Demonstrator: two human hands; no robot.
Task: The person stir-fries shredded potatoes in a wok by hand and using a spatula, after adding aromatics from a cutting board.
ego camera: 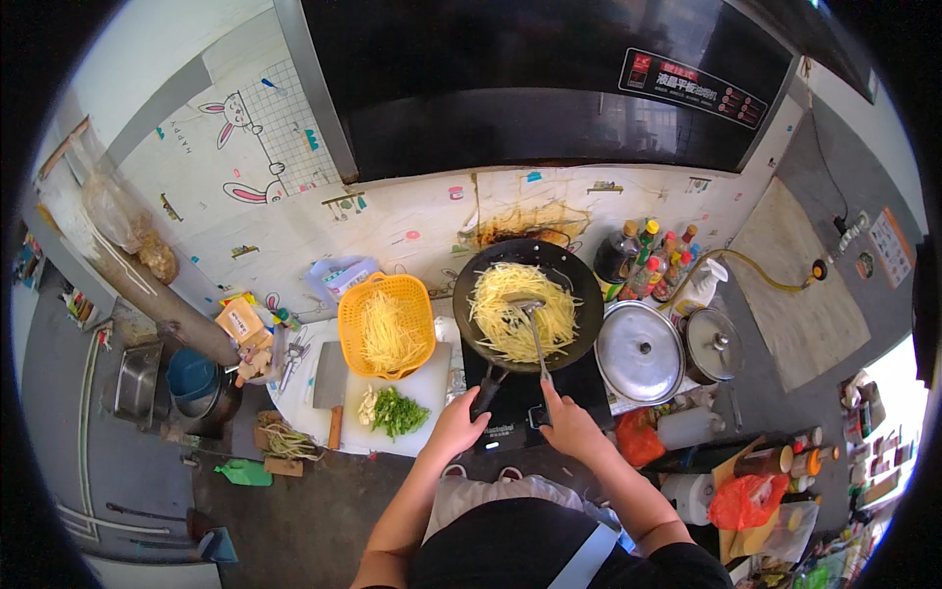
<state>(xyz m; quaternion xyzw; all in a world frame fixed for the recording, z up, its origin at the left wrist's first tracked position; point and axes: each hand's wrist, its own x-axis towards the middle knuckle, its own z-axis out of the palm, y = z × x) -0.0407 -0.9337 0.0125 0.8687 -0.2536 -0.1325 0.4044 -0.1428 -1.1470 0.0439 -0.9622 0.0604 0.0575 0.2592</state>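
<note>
A dark wok (589,324) sits on a black induction cooktop (515,397), filled with pale yellow potato shreds (508,302). My left hand (460,423) grips the wok's black handle (486,394) at the near left. In my right hand (574,423) is the handle of a metal spatula (536,331); its blade rests among the shreds near the wok's middle. To the left, a yellow plastic basket (352,324) holds more shreds. Chopped green scallions (401,412) and pale garlic pieces (366,406) lie on a white cutting board (440,375) in front of it.
A cleaver (330,375) lies at the board's left. Right of the wok stand a large lidded pot (640,353), a smaller lidded pot (710,346) and several sauce bottles (618,250). A black range hood (544,125) overhangs the back wall.
</note>
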